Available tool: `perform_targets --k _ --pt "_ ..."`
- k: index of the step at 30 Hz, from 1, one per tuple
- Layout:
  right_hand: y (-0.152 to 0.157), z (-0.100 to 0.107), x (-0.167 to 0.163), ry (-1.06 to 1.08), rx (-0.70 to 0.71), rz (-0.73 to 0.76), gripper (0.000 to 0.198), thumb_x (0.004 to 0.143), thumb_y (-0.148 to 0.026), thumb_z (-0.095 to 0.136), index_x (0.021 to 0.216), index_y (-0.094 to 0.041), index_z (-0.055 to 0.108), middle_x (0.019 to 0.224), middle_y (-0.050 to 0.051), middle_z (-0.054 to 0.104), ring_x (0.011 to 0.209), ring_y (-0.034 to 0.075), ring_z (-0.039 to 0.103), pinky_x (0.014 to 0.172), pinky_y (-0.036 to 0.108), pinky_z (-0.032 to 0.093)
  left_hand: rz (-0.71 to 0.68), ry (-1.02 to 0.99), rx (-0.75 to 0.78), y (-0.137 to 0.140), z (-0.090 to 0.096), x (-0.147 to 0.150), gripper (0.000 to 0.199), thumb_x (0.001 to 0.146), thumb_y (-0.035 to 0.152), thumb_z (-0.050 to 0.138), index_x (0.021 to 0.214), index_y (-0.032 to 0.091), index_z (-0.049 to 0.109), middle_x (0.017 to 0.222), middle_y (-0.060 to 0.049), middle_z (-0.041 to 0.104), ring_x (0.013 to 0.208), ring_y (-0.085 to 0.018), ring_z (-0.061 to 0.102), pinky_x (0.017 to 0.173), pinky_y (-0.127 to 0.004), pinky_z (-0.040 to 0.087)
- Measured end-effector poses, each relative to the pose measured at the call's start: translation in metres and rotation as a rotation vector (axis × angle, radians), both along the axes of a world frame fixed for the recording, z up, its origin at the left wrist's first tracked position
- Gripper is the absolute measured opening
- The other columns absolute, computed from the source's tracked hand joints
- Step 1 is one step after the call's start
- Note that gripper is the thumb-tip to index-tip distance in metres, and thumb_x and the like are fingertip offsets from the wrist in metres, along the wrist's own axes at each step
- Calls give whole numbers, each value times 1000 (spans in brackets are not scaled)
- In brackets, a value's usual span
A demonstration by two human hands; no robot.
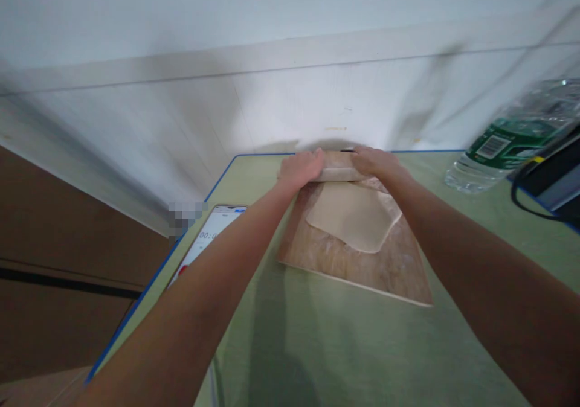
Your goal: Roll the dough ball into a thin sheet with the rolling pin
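My left hand (301,168) and my right hand (376,162) are closed over the two ends of a pale rolling pin (339,174). The pin lies crosswise at the far end of a wooden board (335,265), close to the wall. On the board, a flat, thin sheet of dough (353,214) with an uneven outline spreads out on the near side of the pin. Whitish smears, like flour, mark the wood around it. My right forearm passes over the board's right side and hides part of that edge.
A phone (208,232) showing a timer lies on the green table (290,346), partly behind my left forearm. To the right, a clear bottle (502,141) with a green label stands near a dark object with a black cable (521,205). A white wall (272,111) borders the table's far edge.
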State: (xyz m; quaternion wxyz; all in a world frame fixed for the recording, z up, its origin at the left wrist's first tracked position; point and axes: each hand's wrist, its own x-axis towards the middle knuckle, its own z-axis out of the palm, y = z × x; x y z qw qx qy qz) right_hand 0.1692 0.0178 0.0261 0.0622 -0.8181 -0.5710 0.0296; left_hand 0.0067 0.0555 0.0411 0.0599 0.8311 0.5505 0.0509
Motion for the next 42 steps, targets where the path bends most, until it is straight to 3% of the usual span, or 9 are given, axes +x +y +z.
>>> perform_targets --k 7,14,20,25,32,37,42 --pt "-22 0 -9 -30 34 33 49 92 -27 25 127 -19 59 138 11 53 123 28 51 98 48 40 49 -7 28 -28 2 -6 64 96 49 14 119 17 64 123 -13 64 114 -28 58 95 -40 43" --pt "-52 1 -22 -117 94 34 47 93 -26 26 119 -18 64 130 15 58 120 28 53 97 49 40 31 9 197 -54 -7 -16 63 97 44 17 101 13 72 105 -16 70 103 -28 64 90 -42 45" --pt "-77 4 -31 -171 103 74 49 94 -26 22 117 -14 65 127 16 60 120 26 52 98 47 37 -50 0 331 -73 -15 -28 58 98 38 17 103 12 69 106 -14 69 104 -27 63 91 -43 44" --pt "-104 8 -39 -174 62 45 49 95 -25 21 111 -12 65 122 17 63 114 25 56 98 44 36 -117 81 339 -98 -6 -39 56 98 39 20 106 8 66 107 -16 68 102 -27 63 89 -39 44" --pt "-147 8 -46 -205 135 116 43 97 -27 24 107 -11 63 114 17 66 108 25 60 98 40 38 -236 151 339 -129 8 -58 49 98 39 26 112 8 60 109 -17 66 104 -27 62 88 -37 44" --pt "-156 4 -50 -229 211 109 42 97 -27 26 109 -9 61 114 15 65 108 25 59 101 38 35 -213 143 375 -135 -1 -61 43 97 39 30 114 8 56 109 -16 65 104 -26 60 88 -36 43" --pt "-144 2 -47 -226 236 115 45 97 -26 23 113 -7 60 123 17 61 115 24 55 102 36 34 -179 62 404 -122 -10 -53 45 97 41 29 112 10 58 113 -15 63 107 -26 58 89 -35 42"
